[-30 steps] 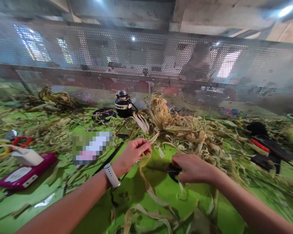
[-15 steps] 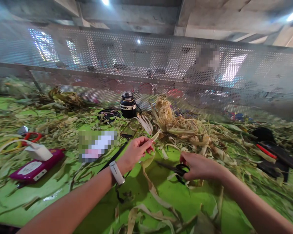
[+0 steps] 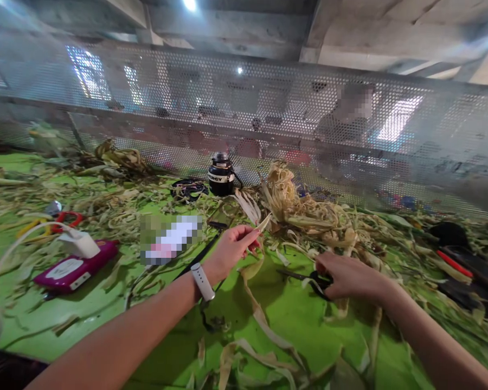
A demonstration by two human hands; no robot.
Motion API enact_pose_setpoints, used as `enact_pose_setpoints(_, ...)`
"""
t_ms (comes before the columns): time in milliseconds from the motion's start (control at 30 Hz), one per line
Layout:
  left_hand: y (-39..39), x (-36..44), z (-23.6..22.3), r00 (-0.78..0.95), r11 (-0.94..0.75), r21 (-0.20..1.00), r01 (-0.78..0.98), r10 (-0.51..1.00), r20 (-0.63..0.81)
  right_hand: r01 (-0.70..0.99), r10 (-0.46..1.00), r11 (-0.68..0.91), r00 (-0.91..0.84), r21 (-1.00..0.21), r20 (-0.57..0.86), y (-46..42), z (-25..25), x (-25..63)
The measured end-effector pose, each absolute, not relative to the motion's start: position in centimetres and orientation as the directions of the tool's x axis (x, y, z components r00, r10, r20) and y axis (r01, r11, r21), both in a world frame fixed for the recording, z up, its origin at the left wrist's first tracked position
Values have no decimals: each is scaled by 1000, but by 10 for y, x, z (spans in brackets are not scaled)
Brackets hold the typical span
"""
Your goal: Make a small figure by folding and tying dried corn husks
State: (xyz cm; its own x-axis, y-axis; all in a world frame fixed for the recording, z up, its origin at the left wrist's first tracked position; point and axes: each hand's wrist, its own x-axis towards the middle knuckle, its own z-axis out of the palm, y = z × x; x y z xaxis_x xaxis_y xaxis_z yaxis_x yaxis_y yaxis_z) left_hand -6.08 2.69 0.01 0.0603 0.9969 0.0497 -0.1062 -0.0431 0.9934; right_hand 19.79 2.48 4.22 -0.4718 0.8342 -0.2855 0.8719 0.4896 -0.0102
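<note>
Over green table (image 3: 309,327), head view: L hand (image 3: 230,249), narrow grip, pinches pale husk strip (image 3: 264,223); tip up-right, long axis slanting away. R hand (image 3: 345,275) holds scissors (image 3: 295,275) by handles, blades pointing L, approx. crosswise. Looks like strip-holding step; any cut needs blades nearer.

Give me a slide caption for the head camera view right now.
Left hand pinching a pale husk strip, right hand on dark-handled scissors, above a green tabletop.
</note>
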Motion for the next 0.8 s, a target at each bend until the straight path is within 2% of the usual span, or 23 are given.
enact_pose_setpoints(133, 31, -64, -3, 25, 23, 984, -175, 1000, -19, 891, 844, 454, -437, -19, -313, 27, 40, 195)
enact_pose_setpoints(200, 33, -65, -4, -3, 56, 978, -203, 998, -58, 894, 839, 441, -442, -79, -316, 31, 40, 198)
enact_pose_setpoints(300, 31, -63, -4, 9, 72, 979, -192, 997, -72, 878, 842, 346, -446, -330, -303, 39, 43, 206)
enact_pose_setpoints(400, 26, -59, -4, 52, 65, 984, -166, 997, -57, 754, 872, 163, -412, -636, -266, 45, 47, 209)
enact_pose_setpoints(500, 23, -56, -3, 56, 57, 985, -165, 997, -48, 585, 859, 35, -432, -811, -275, 45, 43, 204)
enact_pose_setpoints(600, 21, -56, -2, 56, 65, 984, -167, 997, -57, 515, 822, -14, -482, -857, -304, 42, 32, 193)
enact_pose_setpoints(800, 19, -54, 0, 70, 56, 984, -167, 997, -45, 498, 759, 17, -571, -867, -313, 31, 28, 176)
